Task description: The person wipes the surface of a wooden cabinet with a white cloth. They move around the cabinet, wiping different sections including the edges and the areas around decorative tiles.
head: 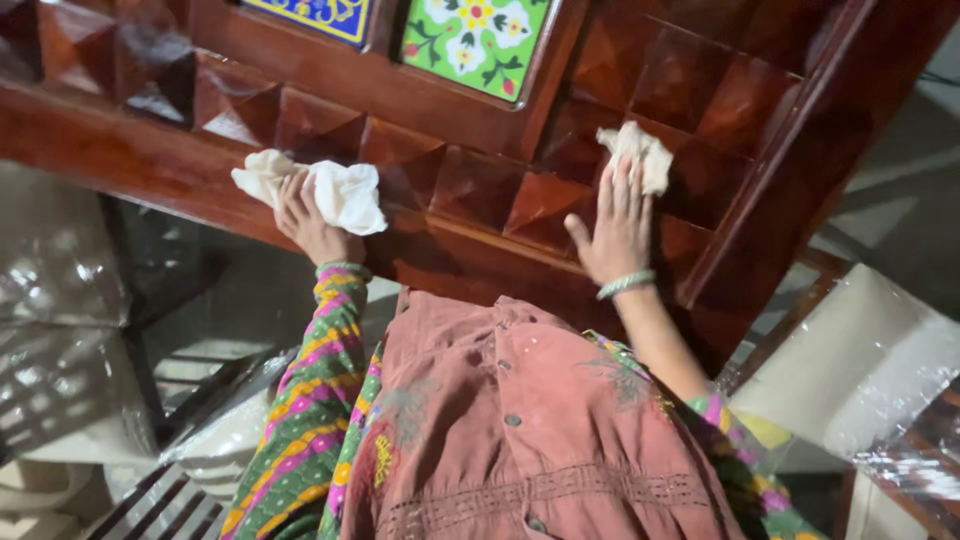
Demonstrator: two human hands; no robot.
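Blue tile [318,14] top centre cut by the upper edge, only a strip shows; green floral tile [476,38] also cropped on top. Left hand [310,222] fingertips buried in white cloth [340,190]. Right hand [618,225] fingertips cover part of smaller cloth [640,150]. Plastic-wrapped items [60,300] left, blurry, kind unclear. Wooden panel [480,190] runs off frame.

Counted two cloths: white cloth [335,192] at 10 o'clock, beige cloth [640,152] at 1 o'clock. Two painted tiles at 12: blue tile [318,14], green floral tile [476,40]. Two hands, each wore one bangle.
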